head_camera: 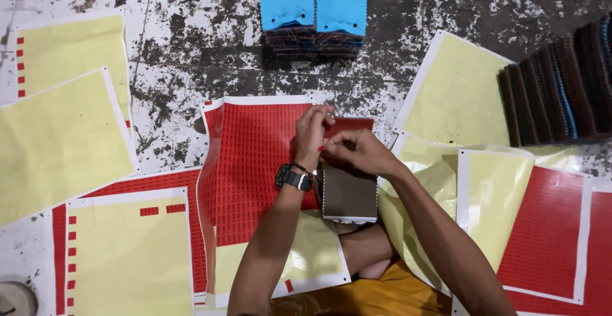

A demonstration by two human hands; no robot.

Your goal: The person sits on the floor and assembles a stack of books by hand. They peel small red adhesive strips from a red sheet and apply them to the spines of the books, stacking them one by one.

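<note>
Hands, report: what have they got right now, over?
Left hand and right hand meet over the red sticker sheet, fingertips pinching something small and red. Brown swatch book lies just beneath. Nothing in the way.

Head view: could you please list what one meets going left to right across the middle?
Yellow sheets → red label sheet → left hand → right hand → yellow sheet → dark fabric swatches.
</note>
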